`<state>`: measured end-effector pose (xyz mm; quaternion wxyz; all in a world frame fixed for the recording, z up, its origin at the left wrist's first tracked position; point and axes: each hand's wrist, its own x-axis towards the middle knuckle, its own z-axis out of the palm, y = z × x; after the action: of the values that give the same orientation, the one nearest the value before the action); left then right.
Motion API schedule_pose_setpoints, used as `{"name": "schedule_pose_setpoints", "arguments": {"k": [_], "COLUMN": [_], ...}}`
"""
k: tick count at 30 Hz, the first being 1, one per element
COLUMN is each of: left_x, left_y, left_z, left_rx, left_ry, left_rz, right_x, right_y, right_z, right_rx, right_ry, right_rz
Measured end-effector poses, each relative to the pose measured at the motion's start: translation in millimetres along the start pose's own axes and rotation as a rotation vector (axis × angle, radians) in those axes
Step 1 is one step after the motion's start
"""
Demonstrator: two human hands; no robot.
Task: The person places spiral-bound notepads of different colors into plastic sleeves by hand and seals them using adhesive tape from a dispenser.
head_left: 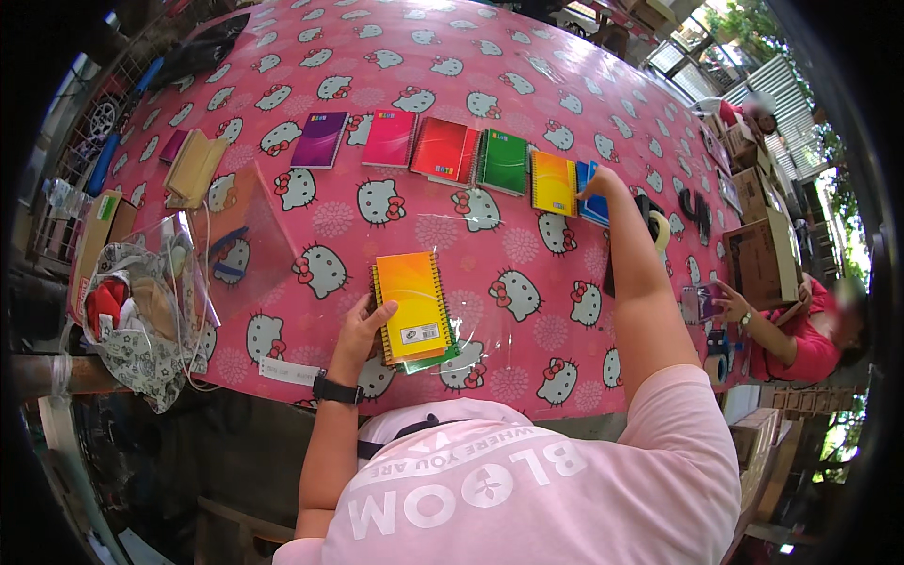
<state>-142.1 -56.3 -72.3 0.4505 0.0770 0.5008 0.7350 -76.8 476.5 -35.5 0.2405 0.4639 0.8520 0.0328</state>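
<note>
My left hand [362, 328] is closed on the left edge of a yellow-orange spiral notebook [411, 299], thumb on top. A green notebook [441, 356] peeks out beneath it, close to the table's near edge. My right hand [603, 181] reaches far forward, its fingers on a blue notebook [593, 209] at the right end of a row. Leftward along that row lie a yellow notebook [554, 185], a green spiral notebook [503, 161], red notebooks [439, 149], a pink notebook [389, 138] and a purple notebook [320, 140].
A pink patterned cloth [377, 198] covers the table. A clear plastic bag [141, 320] and tan notebooks [196, 168] are at the left. Rolls of tape [659, 229] sit right of my forearm. Another person [800, 320] works at the right edge near cardboard boxes [758, 264].
</note>
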Motion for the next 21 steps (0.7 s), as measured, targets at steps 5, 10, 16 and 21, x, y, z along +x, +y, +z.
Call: {"name": "schedule_pose_setpoints", "arguments": {"k": [5,10,16,21], "left_x": [0.0,2.1,-1.1,4.5], "left_y": [0.7,-2.5,2.2,-11.1], "left_z": [-2.0,-1.5,-1.4,-10.3], "left_rx": [0.004,-0.002,-0.007,0.066], "left_ry": [0.001,-0.017,-0.016,-0.018], "left_rz": [-0.033,-0.003,-0.029,0.013], "right_x": [-11.1,-31.7,-33.3,-13.5], "right_y": [-3.2,0.1,11.6,40.0], "right_z": [-3.3,2.7,14.7,18.3], "right_rx": [0.218,0.215,0.285,0.253], "right_ry": [-0.026,0.109,0.162,0.106], "right_rz": [0.132,0.195,0.155,0.059]}}
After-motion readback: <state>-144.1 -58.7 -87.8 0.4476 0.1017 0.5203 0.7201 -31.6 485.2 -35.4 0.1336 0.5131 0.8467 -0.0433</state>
